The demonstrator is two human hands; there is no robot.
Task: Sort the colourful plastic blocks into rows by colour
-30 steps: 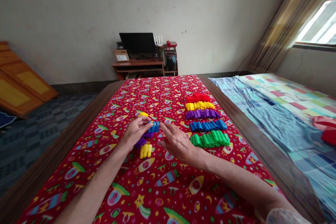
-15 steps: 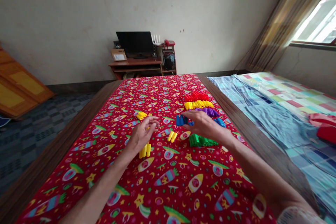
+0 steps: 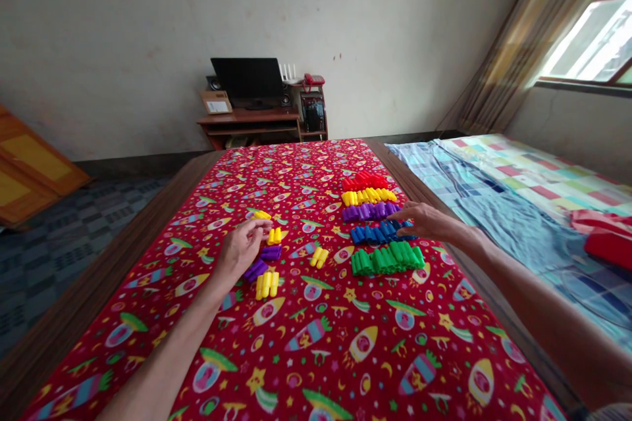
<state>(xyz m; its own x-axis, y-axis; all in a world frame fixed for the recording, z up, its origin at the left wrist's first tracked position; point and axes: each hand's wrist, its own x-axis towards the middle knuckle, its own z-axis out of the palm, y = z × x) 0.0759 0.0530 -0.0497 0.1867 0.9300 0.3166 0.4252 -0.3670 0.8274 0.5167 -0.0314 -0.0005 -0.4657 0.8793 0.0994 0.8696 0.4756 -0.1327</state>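
Observation:
My left hand is over a loose group at the left, its fingers curled together. Its fingertips are beside a pair of short yellow tube-like pieces; whether they pinch anything is hidden. Around it lie purple pieces, a yellow cluster and more yellow pieces behind the fingers. My right hand hovers at the right end of the blue row and purple row, fingers stretched and apart. No piece shows in it.
Red, yellow and green rows line the right side. A yellow pair lies mid-table on the red patterned cloth. Beyond stands a desk with a monitor; a bed is at right.
My right hand has moved right, off the left end of the blue row, uncovering the rows. My left hand has shifted slightly left and its fingers have curled in, uncovering purple pieces.

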